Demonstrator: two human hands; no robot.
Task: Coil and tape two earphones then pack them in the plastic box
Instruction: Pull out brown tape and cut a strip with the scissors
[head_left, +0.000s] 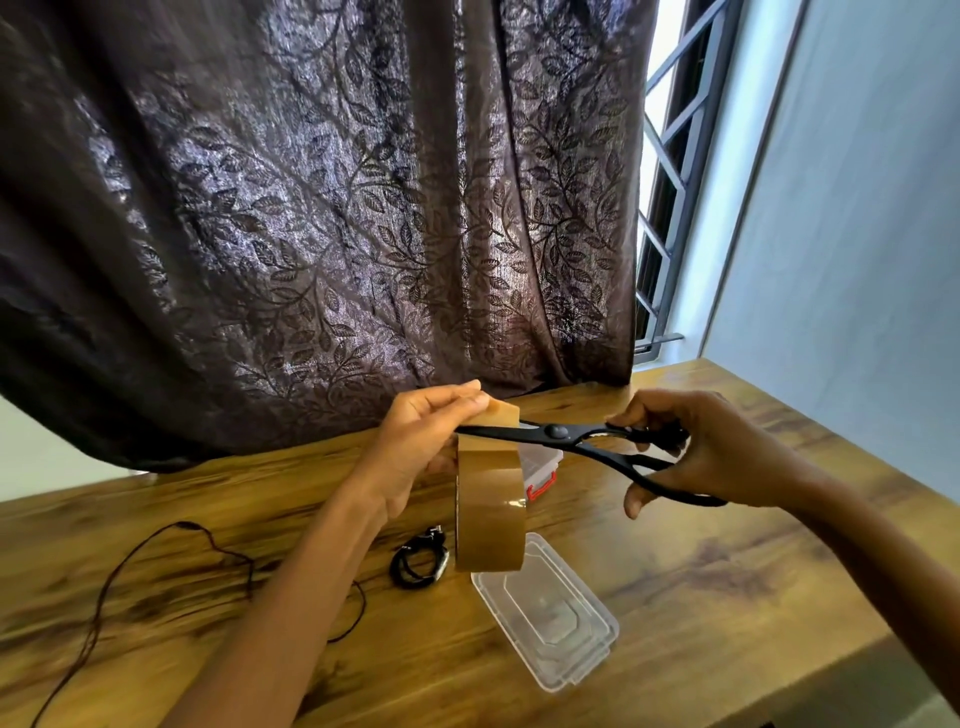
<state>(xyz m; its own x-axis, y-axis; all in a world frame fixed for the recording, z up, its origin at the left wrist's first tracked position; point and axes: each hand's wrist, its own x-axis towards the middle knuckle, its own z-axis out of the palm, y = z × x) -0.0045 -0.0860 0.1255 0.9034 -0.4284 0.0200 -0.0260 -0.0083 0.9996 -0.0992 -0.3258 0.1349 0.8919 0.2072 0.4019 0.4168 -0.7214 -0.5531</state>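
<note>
Right hand (727, 449) with scissors (558, 431) near plastic box (544, 461)

The desk (701, 571) is wood with a bold brown grain and a smooth, faint sheen. The tape roll (491, 519) is glossy brown plastic film. The scissors (558, 432) are matt black, with a sliver of bright bare metal at the blade. The lid (545, 618) and box (543, 467) are clear, smooth plastic, the box's clasp red. The curtain (311, 208) is dark woven cloth with a shimmering leaf pattern.
</note>
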